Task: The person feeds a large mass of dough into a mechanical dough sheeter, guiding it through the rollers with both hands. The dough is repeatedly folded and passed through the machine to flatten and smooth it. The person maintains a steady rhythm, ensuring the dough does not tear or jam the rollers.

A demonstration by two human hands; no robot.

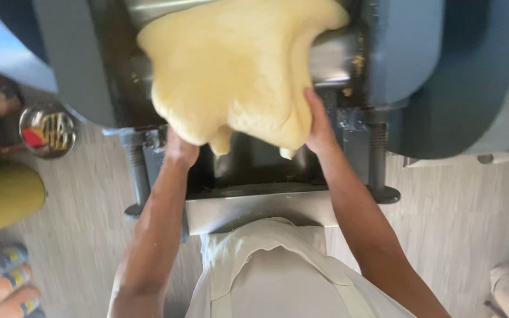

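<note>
Your left hand (181, 147) sits under the near left edge of the dough sheet (237, 70); its fingers are hidden beneath the dough, so whether it is open or closed cannot be told. Your right hand (319, 126) lies flat and open against the sheet's near right edge, fingers pointing away from you, supporting rather than pinching.

The dough sheet hangs from the steel rollers (334, 56) of the blue-grey machine (402, 53), above the steel tray (254, 209) at its near side.

Judgement on the step in hand: carry the sheet on open palms spread well apart, so its weight is shared and it does not stretch or tear. Keep your fingertips on the near side, clear of the rollers. Let the dough come at the machine's pace; do not pull.

Orientation: the sheet's long axis appears to run far-to-near, far end at the rollers, ragged near edge pointing towards you and sagging between your hands.
</note>
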